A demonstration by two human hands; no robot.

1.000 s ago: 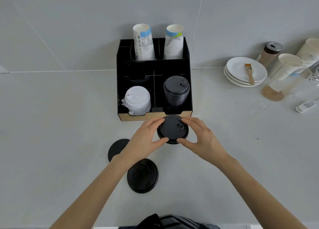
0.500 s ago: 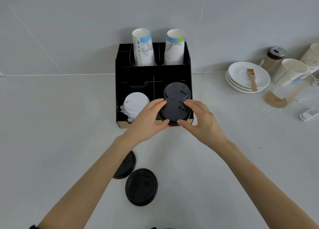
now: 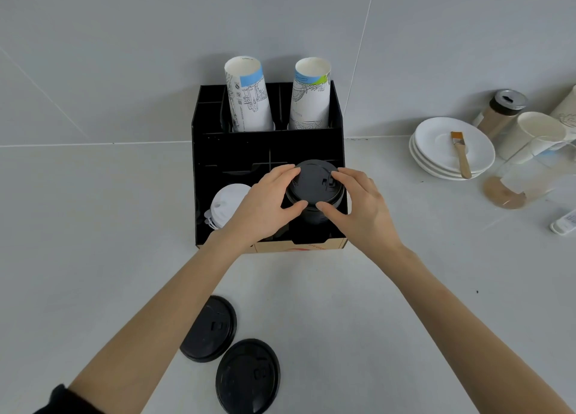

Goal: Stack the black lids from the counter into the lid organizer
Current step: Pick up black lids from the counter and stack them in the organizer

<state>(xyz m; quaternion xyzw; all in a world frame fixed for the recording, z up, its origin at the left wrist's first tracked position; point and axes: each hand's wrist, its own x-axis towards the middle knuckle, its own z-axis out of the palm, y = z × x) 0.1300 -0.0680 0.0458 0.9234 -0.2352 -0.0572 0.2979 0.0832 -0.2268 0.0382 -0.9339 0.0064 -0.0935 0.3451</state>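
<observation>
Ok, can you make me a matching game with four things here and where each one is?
Things:
1. white lids
2. small brush
3. blue-banded paper cup
4. two loose black lids

Places:
A. on the stacked white plates
B. on the counter near the person
C. organizer's front left slot
D. organizer's back row

Pairs: 1-C, 2-A, 3-D, 4-B

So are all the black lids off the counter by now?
No, two black lids lie flat on the counter near the left forearm, while both hands hold another lid over the organizer.
</observation>
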